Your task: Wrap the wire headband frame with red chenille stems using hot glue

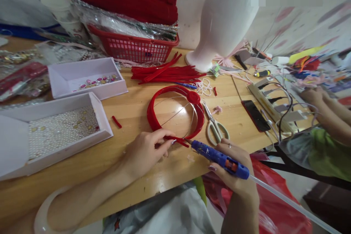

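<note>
My left hand [153, 144] pinches a short red fuzzy strip [179, 140] at the near side of a red ring [151, 111]. The ring is wrapped in the same fuzzy material, has thin wires across it and a round red knob at its far right. In my right hand [236, 168] is a blue hot glue gun [211, 153] with a long clear glue stick out of its back. Its nozzle is close to or touching the strip; I cannot tell which. White-handled scissors [216, 128] lie just beyond the gun.
White boxes of beads [105, 119] and gems [120, 84] stand at left. Behind are red strips [164, 75], a red basket [134, 47] and a white foam head [225, 18]. A phone [255, 116] and power strip [270, 108] lie right, near another person's hands [314, 97].
</note>
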The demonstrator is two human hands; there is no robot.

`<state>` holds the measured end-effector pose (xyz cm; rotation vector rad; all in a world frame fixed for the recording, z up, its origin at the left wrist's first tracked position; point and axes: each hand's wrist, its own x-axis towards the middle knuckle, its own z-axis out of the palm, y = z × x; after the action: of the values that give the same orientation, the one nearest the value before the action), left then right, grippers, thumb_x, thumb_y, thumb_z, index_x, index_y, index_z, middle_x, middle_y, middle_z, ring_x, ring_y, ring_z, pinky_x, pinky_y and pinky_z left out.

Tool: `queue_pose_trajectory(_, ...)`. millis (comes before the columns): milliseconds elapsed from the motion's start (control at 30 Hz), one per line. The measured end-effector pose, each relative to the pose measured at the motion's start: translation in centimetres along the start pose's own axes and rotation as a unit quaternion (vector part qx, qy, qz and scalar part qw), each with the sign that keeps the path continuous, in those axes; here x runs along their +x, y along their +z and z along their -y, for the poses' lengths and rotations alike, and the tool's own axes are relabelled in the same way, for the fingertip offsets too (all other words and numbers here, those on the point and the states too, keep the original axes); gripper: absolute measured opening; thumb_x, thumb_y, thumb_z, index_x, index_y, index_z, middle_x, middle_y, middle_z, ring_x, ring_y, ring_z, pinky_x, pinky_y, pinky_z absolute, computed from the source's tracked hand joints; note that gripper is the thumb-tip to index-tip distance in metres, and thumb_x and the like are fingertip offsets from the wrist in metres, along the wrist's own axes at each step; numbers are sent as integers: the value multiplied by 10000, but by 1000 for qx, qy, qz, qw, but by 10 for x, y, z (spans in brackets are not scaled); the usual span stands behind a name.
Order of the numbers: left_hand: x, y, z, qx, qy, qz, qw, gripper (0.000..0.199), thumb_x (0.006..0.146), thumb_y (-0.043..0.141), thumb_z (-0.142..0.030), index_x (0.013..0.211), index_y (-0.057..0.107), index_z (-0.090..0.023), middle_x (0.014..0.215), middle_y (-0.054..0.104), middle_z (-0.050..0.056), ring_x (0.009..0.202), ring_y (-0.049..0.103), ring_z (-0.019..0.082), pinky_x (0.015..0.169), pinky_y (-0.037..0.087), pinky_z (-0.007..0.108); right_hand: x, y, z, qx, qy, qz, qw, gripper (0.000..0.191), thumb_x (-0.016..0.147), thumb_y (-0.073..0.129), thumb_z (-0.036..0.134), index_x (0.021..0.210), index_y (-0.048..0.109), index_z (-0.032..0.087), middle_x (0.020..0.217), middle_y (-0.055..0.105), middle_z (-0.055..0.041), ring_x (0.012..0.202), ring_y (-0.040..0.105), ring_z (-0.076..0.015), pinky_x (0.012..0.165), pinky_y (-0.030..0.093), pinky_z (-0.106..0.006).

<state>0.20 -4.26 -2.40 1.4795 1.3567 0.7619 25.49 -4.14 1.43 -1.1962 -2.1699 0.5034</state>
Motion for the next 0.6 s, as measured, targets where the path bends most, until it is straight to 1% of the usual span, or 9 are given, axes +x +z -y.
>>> queue_pose_trajectory(100, 1, 0, 1, -2, 0, -2, 1000, 241, 897, 547, -332, 1030, 724, -236, 613, 720, -25, 541, 662, 140, 543, 495, 225, 1, 0, 1, 8, 5, 0, 1000, 389, 829, 702, 508, 623, 546, 217, 535, 462, 23, 535, 420, -154, 511, 329, -296)
queue_pose_trajectory(200, 1, -1, 1, -2, 3, -2, 1000, 239, 895, 551, -333, 1029, 726, -241, 616, 721, -25, 545, 667, 142, 540, 496, 224, 1, 1, 2, 13, 11, 0, 1000, 402, 825, 703, 520, 618, 544, 213, 542, 446, 23, 545, 413, -155, 507, 306, -290)
queue_pose_trajectory(400, 0, -1, 0, -4, 0, 1, 1000, 237, 897, 551, -330, 1035, 724, -247, 629, 728, -25, 558, 676, 146, 548, 507, 229, 0, 0, 2, 20, 2, -2, 1000, 358, 827, 704, 499, 660, 573, 210, 570, 464, 20, 564, 429, -159, 520, 322, -286)
queue_pose_trajectory(500, 0, -1, 0, -3, -5, 2, 1000, 239, 898, 552, -336, 1035, 724, -244, 618, 723, -26, 554, 677, 148, 540, 502, 228, 0, 1, 3, 26, 8, -3, 1000, 357, 829, 699, 489, 650, 571, 208, 566, 460, 19, 563, 429, -157, 513, 310, -285)
queue_pose_trajectory(600, 0, -1, 0, 1, 2, 0, 1000, 240, 900, 551, -328, 1041, 724, -241, 614, 721, -26, 558, 677, 144, 563, 508, 229, -1, 2, 3, 35, 10, -6, 999, 357, 822, 705, 489, 648, 573, 207, 565, 460, 19, 562, 428, -157, 516, 307, -288)
